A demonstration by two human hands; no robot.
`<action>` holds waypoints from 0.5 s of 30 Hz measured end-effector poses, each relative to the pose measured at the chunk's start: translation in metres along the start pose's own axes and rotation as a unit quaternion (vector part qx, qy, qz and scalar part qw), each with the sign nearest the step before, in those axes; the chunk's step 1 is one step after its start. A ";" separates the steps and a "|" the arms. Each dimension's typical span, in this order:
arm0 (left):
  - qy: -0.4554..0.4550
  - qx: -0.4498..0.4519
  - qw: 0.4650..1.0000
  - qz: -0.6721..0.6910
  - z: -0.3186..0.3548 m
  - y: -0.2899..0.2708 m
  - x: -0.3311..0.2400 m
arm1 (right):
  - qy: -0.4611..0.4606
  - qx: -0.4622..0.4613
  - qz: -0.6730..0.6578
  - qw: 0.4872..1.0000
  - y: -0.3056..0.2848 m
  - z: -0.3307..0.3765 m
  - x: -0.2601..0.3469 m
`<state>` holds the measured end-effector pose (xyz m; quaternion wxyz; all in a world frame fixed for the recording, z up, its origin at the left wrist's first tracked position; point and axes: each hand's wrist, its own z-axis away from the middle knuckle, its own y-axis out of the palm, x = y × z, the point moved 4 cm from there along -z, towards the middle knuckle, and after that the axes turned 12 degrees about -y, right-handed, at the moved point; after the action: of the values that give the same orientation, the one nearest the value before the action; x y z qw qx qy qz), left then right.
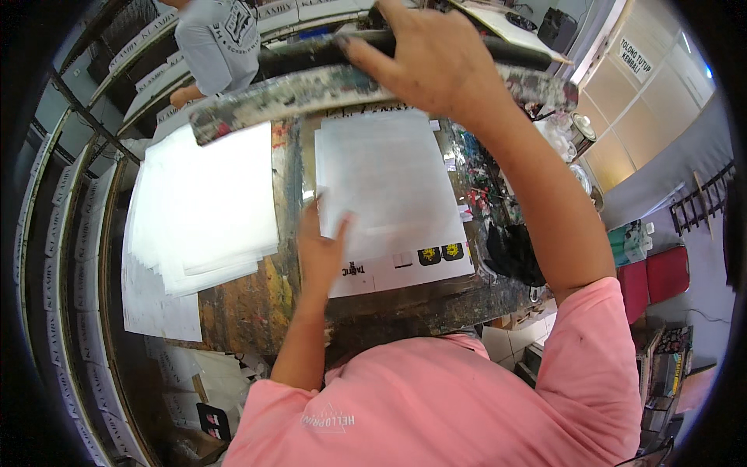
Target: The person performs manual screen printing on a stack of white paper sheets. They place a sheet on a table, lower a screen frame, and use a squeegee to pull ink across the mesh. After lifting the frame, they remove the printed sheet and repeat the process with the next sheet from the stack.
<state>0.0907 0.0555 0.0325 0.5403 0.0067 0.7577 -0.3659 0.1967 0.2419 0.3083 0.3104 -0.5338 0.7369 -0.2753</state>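
My right hand (436, 58) is closed on a paint-stained screen-printing frame (288, 100), whose near bar is raised across the top of the view. Its far part is out of sight. Below it, a translucent whitish sheet (381, 167) lies over a white printed sheet (366, 285), which shows dark marks and black-and-yellow motifs along its near edge. My left hand (320, 247), somewhat blurred, is at the left edge of the translucent sheet with thumb and fingers apart. Whether its fingertips touch the sheet cannot be made out.
A stack of white sheets (206, 206) lies left on the stained wooden table (253, 307). A black cloth (513, 253) lies at the right. Racks (82, 226) line the left side. Another person in a grey shirt (218, 47) is at the far left. Red chairs (668, 274) stand right.
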 end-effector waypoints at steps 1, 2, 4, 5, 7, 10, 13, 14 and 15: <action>-0.050 -0.003 0.987 0.150 -0.012 -0.032 -0.004 | 0.001 0.012 -0.007 1.000 0.003 0.008 0.004; -0.122 -0.008 0.948 0.292 -0.021 -0.064 -0.002 | -0.018 -0.013 -0.015 1.000 0.002 0.021 0.010; -0.036 0.081 0.911 0.403 -0.025 -0.102 -0.013 | -0.024 0.032 0.006 0.999 0.009 0.059 0.033; 0.021 0.067 0.892 0.448 -0.016 -0.114 -0.013 | -0.024 0.109 -0.025 0.993 0.017 0.080 0.042; -0.112 0.120 0.921 0.354 0.007 -0.102 0.011 | -0.057 0.211 -0.058 0.974 0.033 0.123 0.059; -0.159 0.101 0.960 0.210 0.045 -0.077 0.059 | -0.057 0.311 -0.118 0.941 0.070 0.179 0.072; -0.068 0.014 0.991 -0.111 0.064 -0.064 0.098 | 0.045 0.364 -0.230 0.901 0.104 0.222 0.083; -0.035 -0.023 0.987 -0.156 0.068 -0.061 0.106 | 0.041 0.348 -0.228 0.909 0.110 0.231 0.088; -0.018 -0.017 0.985 -0.168 0.069 -0.058 0.115 | 0.035 0.336 -0.220 0.915 0.115 0.240 0.095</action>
<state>0.0752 -0.0698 -0.0402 0.4848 -0.1367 0.7443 -0.4385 0.2837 0.1648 0.0510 0.3771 -0.5371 0.4752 -0.5860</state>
